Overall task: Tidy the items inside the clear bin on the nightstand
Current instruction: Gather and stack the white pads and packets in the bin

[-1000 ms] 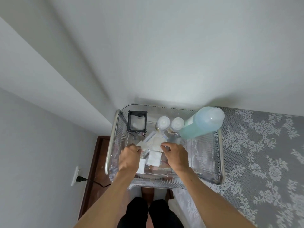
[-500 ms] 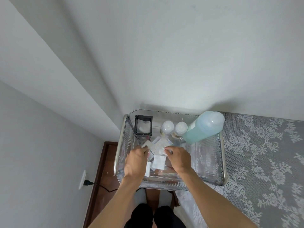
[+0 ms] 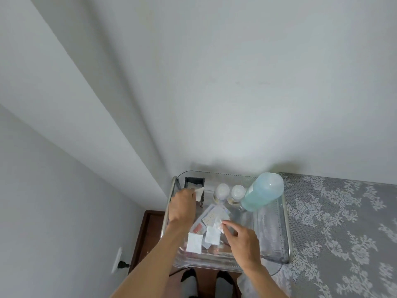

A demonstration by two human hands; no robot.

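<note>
Left hand (image 3: 181, 206) pinches a white packet (image 3: 199, 193) at the black holder (image 3: 194, 183) in the clear bin's (image 3: 277, 233) far-left corner — likely filing it — right hand (image 3: 243, 240) pinches another packet (image 3: 219, 224) mid-bin, others loose by the near edge.

the clear bin's (image 3: 277, 233) right half lies bare and open to reach; the back row is blocked by the black holder (image 3: 194, 182), two white-capped bottles (image 3: 229, 191) and the leaning blue bottle (image 3: 263, 191).
</note>
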